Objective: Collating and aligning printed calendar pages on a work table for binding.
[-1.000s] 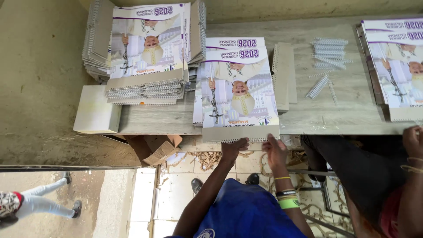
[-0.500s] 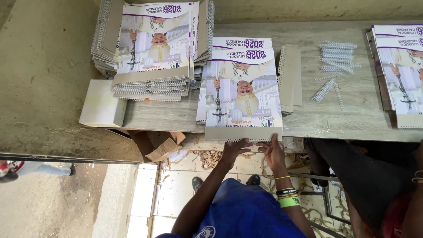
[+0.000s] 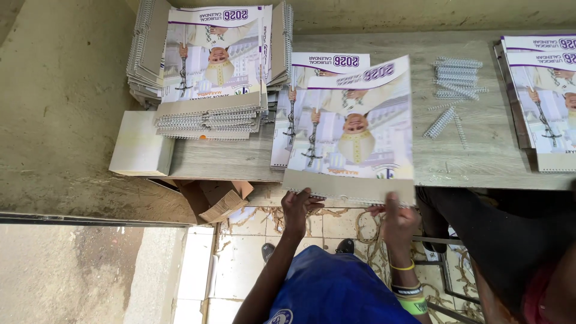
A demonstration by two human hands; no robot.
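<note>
My left hand [image 3: 298, 209] and my right hand [image 3: 398, 218] both grip the near cardboard edge of a wall calendar [image 3: 354, 129] with a purple-and-white header and a picture of a robed figure. The calendar is raised off the table edge and skewed slightly clockwise. Under it lies a second calendar of the same kind [image 3: 300, 90], partly covered. My right wrist wears yellow, dark and green bands. A blue shirt fills the bottom of the view.
A tall stack of spiral-bound calendars [image 3: 210, 78] stands at the back left of the wooden table [image 3: 474, 153]. Loose wire binding coils [image 3: 456, 78] lie to the right, further calendars [image 3: 540, 90] at the far right. Another person in dark clothes [image 3: 516, 240] sits at right. A cardboard slab [image 3: 141, 144] overhangs left.
The top calendar has been lifted off the pile and turned slightly, uncovering part of the one below. Both hands have closed on its near edge. The view has shifted.
</note>
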